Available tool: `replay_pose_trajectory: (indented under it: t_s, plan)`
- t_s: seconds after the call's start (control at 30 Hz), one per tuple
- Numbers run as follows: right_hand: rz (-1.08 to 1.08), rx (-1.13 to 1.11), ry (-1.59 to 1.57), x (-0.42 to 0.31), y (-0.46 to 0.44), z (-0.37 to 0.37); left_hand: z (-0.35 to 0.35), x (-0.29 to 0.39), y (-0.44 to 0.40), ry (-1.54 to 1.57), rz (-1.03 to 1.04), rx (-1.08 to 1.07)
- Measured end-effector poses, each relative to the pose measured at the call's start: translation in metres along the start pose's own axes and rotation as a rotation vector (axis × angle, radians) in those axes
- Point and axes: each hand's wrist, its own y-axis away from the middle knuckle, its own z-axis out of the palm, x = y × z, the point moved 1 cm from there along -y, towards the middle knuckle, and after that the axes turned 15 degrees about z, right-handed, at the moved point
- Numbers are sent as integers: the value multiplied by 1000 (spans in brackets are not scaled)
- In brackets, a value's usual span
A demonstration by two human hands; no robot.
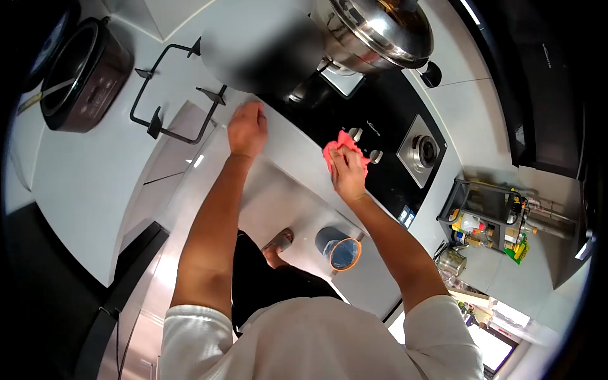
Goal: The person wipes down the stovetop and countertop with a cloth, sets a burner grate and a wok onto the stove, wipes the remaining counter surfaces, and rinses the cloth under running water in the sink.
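My right hand is closed on a pinkish-red cloth, pressing it to the front part of the black glass gas hob, right beside the control knobs. My left hand rests with curled fingers on the white counter edge, left of the hob; nothing shows in it. A black pot support lies on the counter to its left. The right burner is bare, without a support. At the back of the hob stands a large lidded steel pot.
A blurred round patch hides part of the counter and hob. A brown cooker stands far left. To the right, a dark rack holds bottles and packets. On the floor below is a lined bin, near my sandalled foot.
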Motion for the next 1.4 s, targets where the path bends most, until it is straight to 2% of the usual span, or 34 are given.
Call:
replay_pose_trajectory:
  t_s: [0.1, 0.17, 0.23, 0.27, 0.3, 0.33, 0.43, 0.53, 0.6, 0.7, 0.77, 0.8, 0.83, 0.9, 0.97, 1.1, 1.13, 1.2, 1.23, 1.27, 1.33, 1.4]
  plan:
    - [130, 17, -105, -11, -14, 24, 0, 4, 2, -37, -20, -22]
    - [110, 178, -81, -57, -63, 62, 0, 0, 5, -10, 0, 4]
    - [103, 179, -115, -90, -103, 92, 1, -5, 6, 19, 40, 17]
    - [100, 179, -132, -107, -124, 106, 4, -10, 9, -10, -37, -30]
    - [109, 159, -13, -112, -126, 101, 9, -11, 12, -31, -111, -85]
    - [148, 163, 10, -97, -111, 89, 11, -10, 13, -28, -139, -97]
    - [167, 199, -111, -63, -62, 56, 6, -6, 7, -53, -5, -107]
    - [261, 186, -15, 0, 24, 0, 7, 7, 6, -42, 29, -141]
    - [371, 157, 82, 42, 82, -39, 13, 19, 7, -186, 194, -185]
    - [456, 185, 177, 93, 153, -85, 25, 53, 11, -137, 219, -219]
    - [596, 128, 119, 103, 167, -105, 35, 84, 17, -91, 177, -274]
    - [687, 91, 69, 101, 165, -114, 43, 100, 21, -92, 187, -274]
    - [688, 100, 66, 98, 154, -119, 51, 113, 24, -27, 185, -278]
    - [705, 370, -96, 90, 118, -118, 65, 132, 23, 36, 187, -282]
    - [771, 383, -249, 75, 61, -127, 76, 143, 19, 18, 127, -363]
    - [618, 470, -348, 76, -44, -120, 87, 136, 21, -74, 182, -304]
    - [621, 454, -379, 78, -64, -117, 88, 134, 23, -113, 215, -311]
    - [497, 403, -282, 89, -95, -100, 91, 130, 27, -155, 237, -323]
    - [515, 190, -204, 96, -100, -85, 92, 129, 27, -165, 241, -337]
    - [642, -173, -187, 101, -97, -71, 92, 129, 26, -175, 246, -351]
    - [415, -317, 37, 101, -87, -58, 90, 128, 24, -162, 262, -327]
    - [372, -395, 23, 114, -97, -63, 92, 130, 19, -143, 271, -305]
